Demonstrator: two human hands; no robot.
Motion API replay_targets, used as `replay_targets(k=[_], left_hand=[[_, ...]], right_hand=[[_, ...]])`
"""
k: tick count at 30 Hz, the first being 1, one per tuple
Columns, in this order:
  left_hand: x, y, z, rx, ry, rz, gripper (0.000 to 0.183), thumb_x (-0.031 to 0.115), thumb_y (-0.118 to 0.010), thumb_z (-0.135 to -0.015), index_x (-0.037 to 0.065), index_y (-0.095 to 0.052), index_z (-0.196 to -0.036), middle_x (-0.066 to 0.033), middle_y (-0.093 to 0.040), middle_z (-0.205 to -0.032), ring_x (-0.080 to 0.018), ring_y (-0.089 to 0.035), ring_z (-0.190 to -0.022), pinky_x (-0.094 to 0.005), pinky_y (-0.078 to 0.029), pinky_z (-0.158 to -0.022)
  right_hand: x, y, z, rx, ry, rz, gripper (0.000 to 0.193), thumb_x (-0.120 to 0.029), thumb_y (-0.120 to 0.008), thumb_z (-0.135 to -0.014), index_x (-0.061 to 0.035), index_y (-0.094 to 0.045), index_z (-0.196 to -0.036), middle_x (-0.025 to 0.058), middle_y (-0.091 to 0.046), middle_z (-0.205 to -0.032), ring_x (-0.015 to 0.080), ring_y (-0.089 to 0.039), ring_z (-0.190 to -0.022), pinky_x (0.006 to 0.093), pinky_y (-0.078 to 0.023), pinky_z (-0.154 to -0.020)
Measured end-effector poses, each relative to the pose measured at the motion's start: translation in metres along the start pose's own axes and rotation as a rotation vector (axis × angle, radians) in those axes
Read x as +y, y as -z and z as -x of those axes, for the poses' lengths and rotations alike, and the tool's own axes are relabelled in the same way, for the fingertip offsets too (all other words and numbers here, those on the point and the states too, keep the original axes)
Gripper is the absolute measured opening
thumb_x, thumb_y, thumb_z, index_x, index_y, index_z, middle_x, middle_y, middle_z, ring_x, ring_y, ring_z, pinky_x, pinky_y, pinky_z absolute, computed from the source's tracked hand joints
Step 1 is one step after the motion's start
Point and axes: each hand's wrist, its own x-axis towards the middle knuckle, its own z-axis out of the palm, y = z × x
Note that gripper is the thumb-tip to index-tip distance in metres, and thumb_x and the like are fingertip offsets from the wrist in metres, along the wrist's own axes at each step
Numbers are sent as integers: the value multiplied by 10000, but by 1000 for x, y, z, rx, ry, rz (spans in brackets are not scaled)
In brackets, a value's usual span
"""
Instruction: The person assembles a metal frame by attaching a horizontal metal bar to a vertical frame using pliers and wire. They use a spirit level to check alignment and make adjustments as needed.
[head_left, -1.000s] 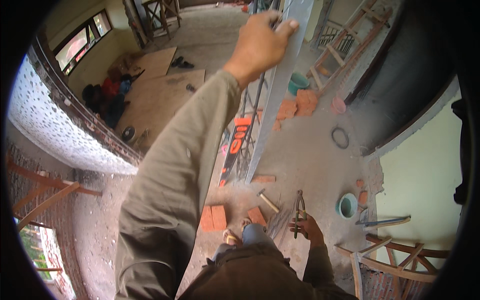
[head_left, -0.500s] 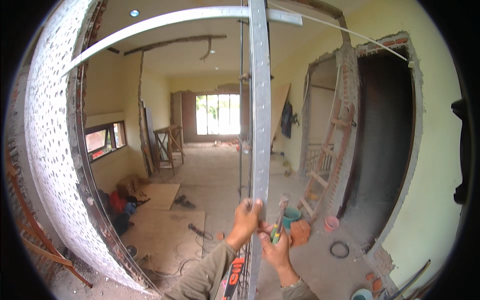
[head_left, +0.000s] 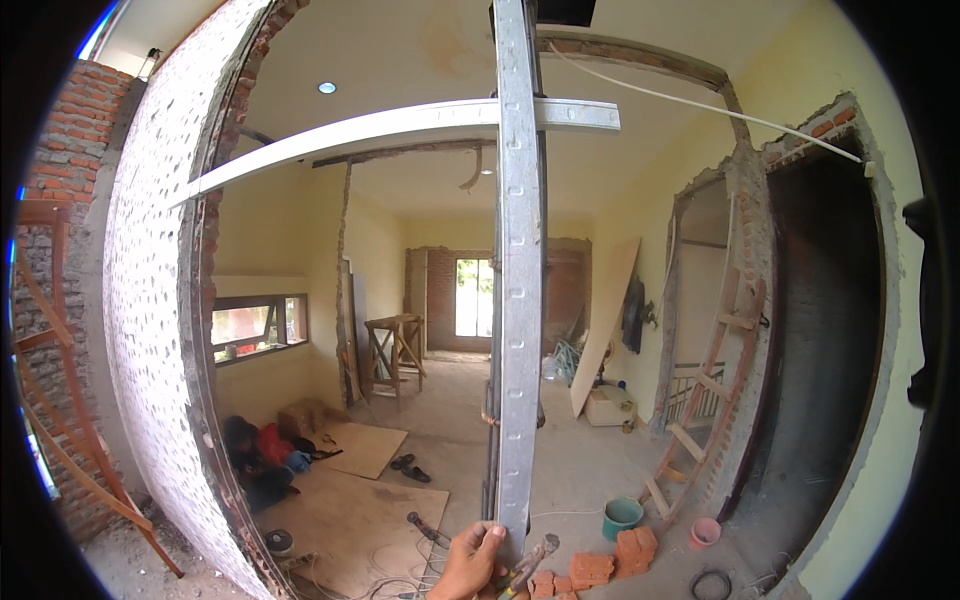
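Observation:
A tall galvanised metal channel stands upright before me, with dark rebar tied by wire just behind it. Near its lower end my left hand pinches its left edge between thumb and fingers. To the right of the channel a pair of pincers sticks up, worn metal jaws on top and green-and-yellow handles below. My right hand, which holds them, is cut off by the lower edge of the picture. Higher up, a second metal channel crosses the upright one and runs left to the speckled white wall.
Orange bricks, a green bucket and a pink bucket stand on the floor to the right. A wooden ladder leans by the dark doorway. Boards, cables and a power tool lie to the left.
My view has tilted up, so both hands sit lower in the picture and the right one has dropped out of sight. My left hand still grips the upright channel.

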Motion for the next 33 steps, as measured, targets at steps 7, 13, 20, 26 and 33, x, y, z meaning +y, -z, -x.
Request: replay_targets(k=[7, 13, 20, 26, 33], left_hand=[[26, 11, -6, -47, -168, -163, 219, 170, -622, -989, -13, -704, -1075, -40, -679, -756, -109, -622, -680, -277, -503, -609], [50, 13, -28, -130, -130, -316, 307, 202, -683, -964, -22, -684, -1174, -143, -723, -864, -132, -654, -678, -299, -531, -653], [73, -5, -40, -32, -371, -331, 243, 190, -699, -957, -25, -704, -1070, -131, -725, -820, -130, -653, -707, -288, -518, -656], [63, -14, -47, -97, -305, -349, 226, 163, -681, -976, -45, -691, -1066, -71, -728, -875, -93, -636, -799, -282, -519, -723], [64, -24, -49, -48, -378, -323, 285, 213, -723, -936, -15, -692, -1104, -142, -711, -824, -191, -662, -696, -338, -524, -660]], right_hand=[[-16, 15, -11, -30, -24, -38, 199, -5, -668, -912, -57, -505, -1012, -5, -512, -869, 101, -495, -791, 262, -440, -714], [-26, 54, -16, -26, 71, 145, 186, 4, -655, -908, -67, -509, -1000, 5, -543, -895, 99, -523, -793, 264, -462, -707], [-82, 104, -99, 103, 345, 96, 271, -40, -656, -924, -31, -480, -1130, 58, -608, -939, 112, -582, -748, 268, -495, -635], [-238, 47, -223, 25, 621, 30, 260, -33, -660, -930, -34, -477, -1115, 32, -586, -835, 86, -545, -669, 237, -455, -583], [-342, -34, -351, -24, 720, 112, 271, -20, -691, -893, -28, -522, -1105, 10, -611, -833, 77, -566, -669, 230, -469, -590]])
